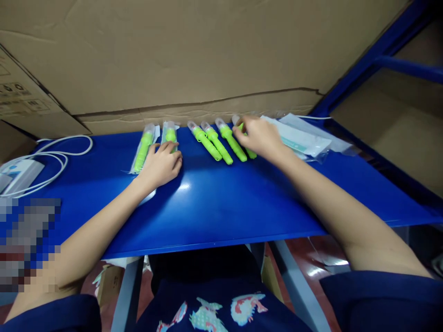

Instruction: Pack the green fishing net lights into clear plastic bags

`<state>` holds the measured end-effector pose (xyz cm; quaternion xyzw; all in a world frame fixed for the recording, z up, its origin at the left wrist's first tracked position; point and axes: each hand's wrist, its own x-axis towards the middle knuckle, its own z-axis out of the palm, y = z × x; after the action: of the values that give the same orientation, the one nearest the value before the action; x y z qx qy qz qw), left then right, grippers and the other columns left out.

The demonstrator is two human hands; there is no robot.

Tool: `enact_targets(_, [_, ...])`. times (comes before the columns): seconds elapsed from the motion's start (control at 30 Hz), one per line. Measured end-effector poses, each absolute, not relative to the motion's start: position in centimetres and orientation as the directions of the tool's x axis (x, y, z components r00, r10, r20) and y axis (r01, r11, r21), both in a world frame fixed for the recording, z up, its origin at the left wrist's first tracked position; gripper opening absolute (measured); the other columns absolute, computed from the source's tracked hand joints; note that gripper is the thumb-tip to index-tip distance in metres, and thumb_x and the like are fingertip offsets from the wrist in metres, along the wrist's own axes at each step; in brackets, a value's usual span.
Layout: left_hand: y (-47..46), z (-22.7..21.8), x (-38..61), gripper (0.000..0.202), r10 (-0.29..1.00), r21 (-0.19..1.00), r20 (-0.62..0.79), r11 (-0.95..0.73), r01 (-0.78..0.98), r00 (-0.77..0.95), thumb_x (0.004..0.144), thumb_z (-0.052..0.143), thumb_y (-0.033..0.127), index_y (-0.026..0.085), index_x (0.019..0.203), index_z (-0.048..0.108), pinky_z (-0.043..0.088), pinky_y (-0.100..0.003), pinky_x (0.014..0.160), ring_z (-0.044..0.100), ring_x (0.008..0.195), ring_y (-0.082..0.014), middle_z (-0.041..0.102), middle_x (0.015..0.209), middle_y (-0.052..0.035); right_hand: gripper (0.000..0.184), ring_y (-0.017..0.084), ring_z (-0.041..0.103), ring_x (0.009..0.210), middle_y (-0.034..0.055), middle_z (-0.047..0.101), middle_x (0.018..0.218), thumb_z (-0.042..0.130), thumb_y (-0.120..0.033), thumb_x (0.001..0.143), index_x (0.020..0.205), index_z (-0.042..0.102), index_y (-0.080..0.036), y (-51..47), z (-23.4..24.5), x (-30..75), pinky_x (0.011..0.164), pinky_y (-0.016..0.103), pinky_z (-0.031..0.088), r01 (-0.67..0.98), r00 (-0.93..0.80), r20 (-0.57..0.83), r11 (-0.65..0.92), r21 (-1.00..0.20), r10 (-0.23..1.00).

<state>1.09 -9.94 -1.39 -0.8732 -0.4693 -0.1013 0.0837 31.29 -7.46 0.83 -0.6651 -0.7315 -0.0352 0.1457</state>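
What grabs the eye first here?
Four bright green capped pens lie in a row at the back of the blue table, the right hand touching the rightmost. Left of them, two wrapped pens lie by the left hand. A white cable loops at far left.

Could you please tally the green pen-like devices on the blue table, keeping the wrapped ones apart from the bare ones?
Green devices in clear wrappers: 2, one under the left hand's fingertips
Bare green devices: 4, the last partly covered by the right hand
Total: 6
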Motion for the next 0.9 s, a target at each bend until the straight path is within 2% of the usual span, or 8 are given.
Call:
enact_targets(0.13, [-10.3,-1.0,1.4,0.039,0.808,0.0,0.247,-0.552,0.834,0.535,0.107,0.041,0.028,0.015,0.112,0.078,0.044,-0.068,0.115,0.068,0.132,-0.0404,0.071,0.143,-0.0187,0.049,0.047,0.068,0.121,0.0327,0.07,0.13,0.053,-0.042,0.104,0.132,0.067,-0.005,-5.2,0.6,36.8,0.095,0.055,0.053,0.994,0.077,0.313,-0.049,-0.094,0.947])
enact_targets(0.3, [-10.2,-0.9,1.5,0.037,0.781,0.019,0.306,-0.576,0.817,0.544,0.107,0.042,0.03,0.018,0.108,0.077,0.041,-0.065,0.117,0.07,0.127,-0.0381,0.076,0.135,-0.0155,0.058,0.043,0.072,0.115,0.0407,0.069,0.125,0.075,-0.033,0.096,0.137,0.064,0.006,-3.6,-1.0,40.5,0.088,0.045,0.051,0.987,0.15,0.055,-0.146,-0.072,0.987])
enact_targets(0.43, [-10.0,-1.1,1.5,0.035,0.772,0.045,0.338,-0.584,0.81,0.538,0.107,0.043,0.031,0.019,0.109,0.076,0.044,-0.06,0.113,0.071,0.124,-0.0366,0.078,0.13,-0.0134,0.029,0.04,0.075,0.105,0.0362,0.074,0.114,0.063,-0.021,0.102,0.116,0.075,0.001,-3.3,-1.1,40.9,0.086,0.046,0.052,0.988,0.141,0.027,-0.139,-0.06,0.99])
enact_targets(0.5, [-10.1,-1.1,1.6,0.034,0.772,0.075,0.348,-0.589,0.805,0.532,0.107,0.044,0.032,0.019,0.11,0.075,0.045,-0.059,0.11,0.071,0.124,-0.0367,0.079,0.127,-0.0127,0.027,0.041,0.075,0.108,0.0368,0.074,0.11,0.054,-0.015,0.104,0.107,0.075,0.002,-3.6,-0.5,40.7,0.089,0.048,0.054,0.986,0.155,0.057,-0.152,-0.066,0.986])
enact_targets(0.63, [-10.3,-0.9,1.9,0.033,0.768,0.138,0.364,-0.604,0.785,0.527,0.106,0.045,0.033,0.019,0.107,0.074,0.044,-0.057,0.11,0.071,0.12,-0.0356,0.081,0.119,-0.0115,0.033,0.05,0.07,0.123,0.0447,0.067,0.125,0.048,-0.009,0.102,0.12,0.071,0.007,-5.3,1.7,39.0,0.094,0.054,0.054,0.977,0.206,0.178,-0.193,-0.088,0.962])
enact_targets(0.7, [-10.2,-0.8,2.1,0.029,0.778,0.234,0.384,-0.604,0.762,0.498,0.104,0.048,0.034,0.021,0.104,0.074,0.047,-0.053,0.108,0.073,0.114,-0.0328,0.082,0.113,-0.01,0.037,0.055,0.067,0.126,0.0465,0.066,0.126,0.046,-0.009,0.101,0.121,0.071,0.009,-6.5,2.9,37.4,0.094,0.056,0.053,0.983,0.174,0.217,-0.155,-0.103,0.96])
enact_targets(0.8, [-9.8,-0.7,2.1,0.032,0.829,0.548,0.385,-0.559,0.622,0.405,0.103,0.053,0.046,0.02,0.107,0.072,0.055,-0.045,0.102,0.075,0.108,-0.0276,0.081,0.11,-0.0104,0.04,0.052,0.069,0.126,0.0394,0.071,0.123,0.046,-0.013,0.102,0.125,0.074,0.002,-7.7,3.5,34.5,0.097,0.06,0.053,0.988,0.115,0.303,-0.078,-0.133,0.946])
enact_targets(0.9, [-9.0,-0.6,1.9,0.054,0.907,0.864,0.232,-0.358,0.354,0.352,0.103,0.047,0.066,0.018,0.122,0.065,0.061,-0.039,0.093,0.077,0.109,-0.0251,0.08,0.118,-0.0147,0.048,0.038,0.063,0.141,0.0197,0.069,0.147,0.044,-0.016,0.104,0.145,0.068,-0.018,-8.5,2.4,31.6,0.111,0.06,0.049,0.923,-0.295,0.393,0.366,-0.121,0.871])
